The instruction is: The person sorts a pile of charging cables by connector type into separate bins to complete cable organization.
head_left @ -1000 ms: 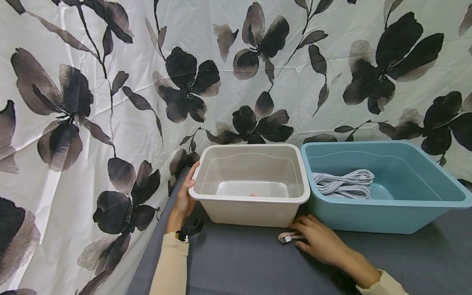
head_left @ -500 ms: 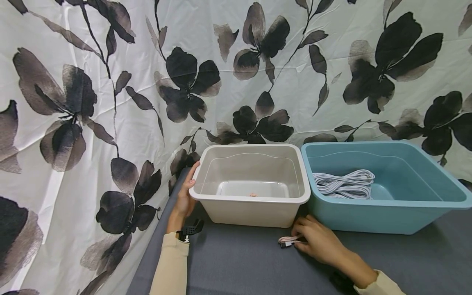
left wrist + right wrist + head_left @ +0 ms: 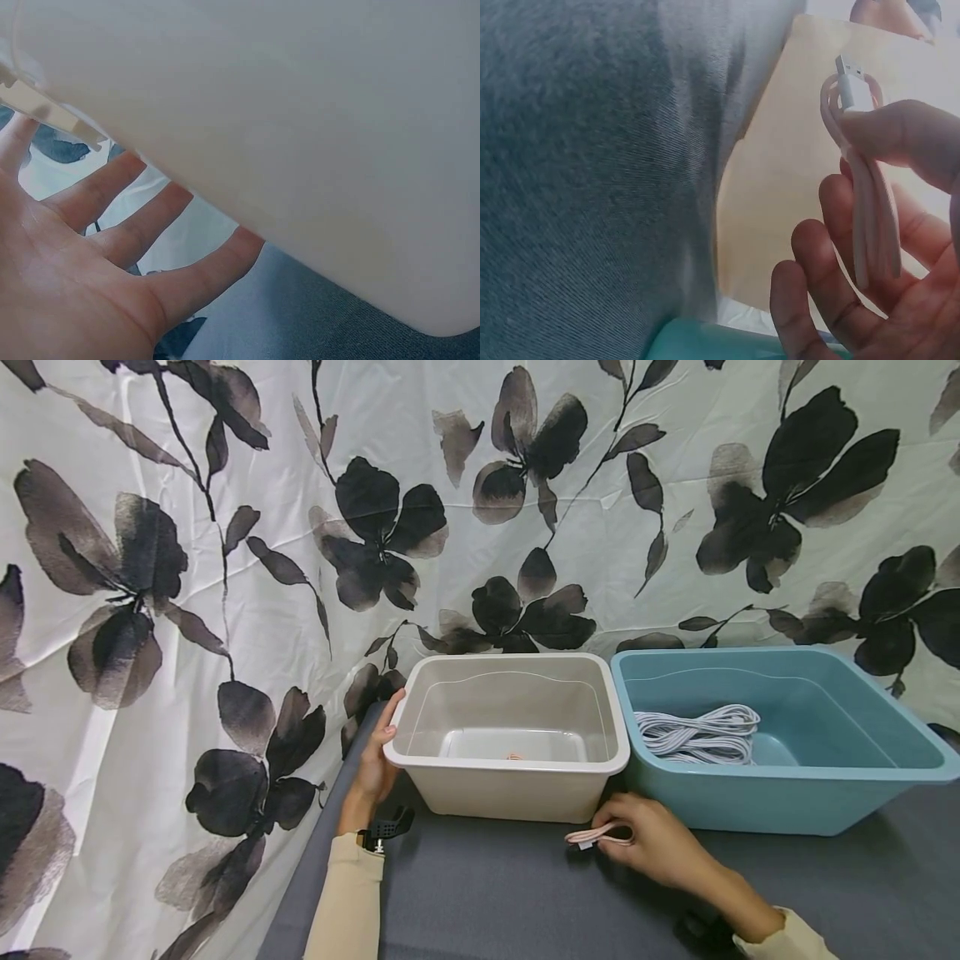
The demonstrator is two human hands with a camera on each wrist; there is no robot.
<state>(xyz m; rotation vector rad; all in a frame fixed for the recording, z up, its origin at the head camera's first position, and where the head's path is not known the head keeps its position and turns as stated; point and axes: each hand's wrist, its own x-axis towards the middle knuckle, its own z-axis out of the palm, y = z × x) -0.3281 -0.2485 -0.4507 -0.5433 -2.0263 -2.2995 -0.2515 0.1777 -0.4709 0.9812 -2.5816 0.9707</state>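
My right hand (image 3: 651,843) pinches a pale pink USB cable (image 3: 597,836), folded into a small bundle, just above the table in front of the beige bin. In the right wrist view, the thumb presses near the cable's silver-white USB plug (image 3: 853,91), and the loops hang along the fingers. My left hand (image 3: 374,766) rests against the left side of the beige plastic bin (image 3: 510,789). The left wrist view shows its fingers (image 3: 202,281) spread and fairly straight, touching the bin's outer wall. Inside that bin, only a bit of something pinkish-orange (image 3: 514,757) shows.
Right of the beige bin, its rim close to it, stands a blue bin (image 3: 795,802) with bundled white cable (image 3: 701,732) inside. Both sit on a dark grey table surface (image 3: 480,893). A white curtain (image 3: 277,468) with dark flowers hangs behind and to the left.
My right hand has taken hold of the pink USB cable, which lay on the table, and raised it slightly. The left hand and both bins have stayed put.
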